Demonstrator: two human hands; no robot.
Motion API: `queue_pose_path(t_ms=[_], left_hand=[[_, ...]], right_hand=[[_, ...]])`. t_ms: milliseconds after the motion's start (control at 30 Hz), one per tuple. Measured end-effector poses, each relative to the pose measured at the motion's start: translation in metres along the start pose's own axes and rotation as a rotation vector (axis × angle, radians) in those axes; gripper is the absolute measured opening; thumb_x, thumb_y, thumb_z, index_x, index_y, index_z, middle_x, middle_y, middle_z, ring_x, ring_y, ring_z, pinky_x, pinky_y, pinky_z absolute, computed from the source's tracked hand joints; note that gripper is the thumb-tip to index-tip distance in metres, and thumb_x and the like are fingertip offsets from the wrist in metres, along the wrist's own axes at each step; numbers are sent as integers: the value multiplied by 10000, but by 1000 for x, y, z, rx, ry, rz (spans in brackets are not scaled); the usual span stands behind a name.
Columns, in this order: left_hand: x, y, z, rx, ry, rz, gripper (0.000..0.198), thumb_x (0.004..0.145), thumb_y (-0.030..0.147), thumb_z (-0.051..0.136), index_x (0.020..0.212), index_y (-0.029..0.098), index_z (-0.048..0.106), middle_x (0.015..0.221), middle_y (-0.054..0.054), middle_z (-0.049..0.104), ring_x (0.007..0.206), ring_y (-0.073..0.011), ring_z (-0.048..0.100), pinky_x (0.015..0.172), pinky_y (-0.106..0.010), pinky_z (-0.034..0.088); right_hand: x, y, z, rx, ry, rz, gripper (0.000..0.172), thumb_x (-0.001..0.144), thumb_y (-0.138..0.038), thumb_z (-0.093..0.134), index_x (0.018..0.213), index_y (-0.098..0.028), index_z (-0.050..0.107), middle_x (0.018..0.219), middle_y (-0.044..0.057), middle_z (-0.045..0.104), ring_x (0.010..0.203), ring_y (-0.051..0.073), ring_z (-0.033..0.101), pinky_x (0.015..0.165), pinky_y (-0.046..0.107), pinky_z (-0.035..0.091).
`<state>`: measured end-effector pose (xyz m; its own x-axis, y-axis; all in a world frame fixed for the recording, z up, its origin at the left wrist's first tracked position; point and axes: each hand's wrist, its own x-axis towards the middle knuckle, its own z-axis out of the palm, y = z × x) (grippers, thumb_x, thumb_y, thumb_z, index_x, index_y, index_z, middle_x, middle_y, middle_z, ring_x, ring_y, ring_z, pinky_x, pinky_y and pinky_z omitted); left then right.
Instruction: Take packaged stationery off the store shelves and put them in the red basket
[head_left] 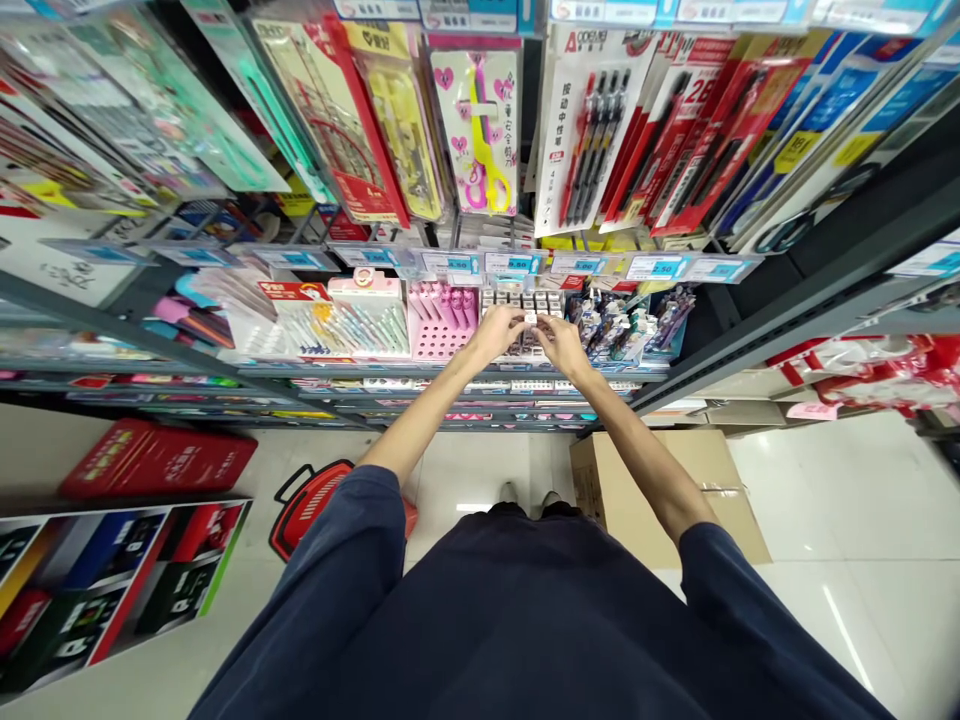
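My left hand (499, 333) and my right hand (562, 345) meet in front of a store shelf, with the fingertips of both pinching a small white item (530, 318). It is too small to identify. Behind my hands stands a tray of small white packaged items (521, 305). A pink pen stand (442, 320) is just left of my left hand, and packaged blister items (611, 325) sit right of my right hand.
Price-tag strips (510, 264) run along the shelf edge, with packaged pens and scissors (480, 130) hanging above. A red basket (311, 505) stands on the tiled floor to my left, a cardboard box (660, 490) to my right. Grey shelf uprights (825, 290) flank the aisle.
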<state>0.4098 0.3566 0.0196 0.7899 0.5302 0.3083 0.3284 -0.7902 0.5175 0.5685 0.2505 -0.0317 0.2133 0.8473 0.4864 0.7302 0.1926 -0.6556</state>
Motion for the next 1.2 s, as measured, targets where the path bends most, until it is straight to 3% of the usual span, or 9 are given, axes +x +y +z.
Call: queue_pose_path(t_ms=[200, 367, 667, 867, 1067, 1200], left_hand=[[-2, -10, 7, 118, -43, -13, 211, 953, 200, 576, 1009, 127, 766, 1025, -106, 698, 922, -218, 645, 900, -348, 513], [2, -7, 11, 148, -39, -50, 251, 975, 261, 524, 993, 144, 745, 1055, -105, 628, 883, -214, 631, 815, -334, 511], [4, 4, 9, 189, -118, -27, 292, 989, 260, 463, 1035, 145, 728, 1113, -118, 617, 887, -216, 631, 821, -340, 502], [-1, 5, 8, 314, -143, -25, 291, 962, 195, 472, 1003, 94, 742, 1169, -160, 596, 968, -264, 647, 839, -365, 522], [-11, -1, 9, 262, -90, 116, 311, 980, 237, 504, 1189, 134, 709, 1135, -138, 591, 1033, -262, 632, 880, -358, 538], [-28, -4, 9, 170, 34, 126, 362, 1011, 287, 484, 1311, 150, 635, 1216, -136, 587, 1089, -233, 613, 957, -352, 517]], right_hand=[[4, -4, 13, 32, -57, 108, 400, 984, -411, 558, 1221, -109, 668, 1092, 175, 761, 953, 266, 738, 959, 438, 592], [2, -9, 10, 100, -47, 123, 423, 990, -339, 536, 1371, -155, 542, 1093, 133, 754, 935, 238, 739, 913, 390, 601], [-1, -9, 4, 12, -86, 113, 359, 993, -222, 468, 1340, -163, 539, 1020, 109, 733, 888, 216, 702, 888, 337, 557], [-1, -17, 5, -205, -209, 81, 302, 999, -182, 452, 1266, -142, 586, 998, 130, 720, 850, 210, 649, 835, 314, 505], [-6, -6, 3, -138, -173, -5, 311, 999, -256, 474, 1271, -152, 583, 1047, 145, 712, 922, 247, 677, 853, 350, 531], [-16, 4, 5, -16, -86, 29, 404, 994, -356, 518, 1331, -136, 555, 1037, 133, 720, 893, 230, 690, 879, 359, 558]])
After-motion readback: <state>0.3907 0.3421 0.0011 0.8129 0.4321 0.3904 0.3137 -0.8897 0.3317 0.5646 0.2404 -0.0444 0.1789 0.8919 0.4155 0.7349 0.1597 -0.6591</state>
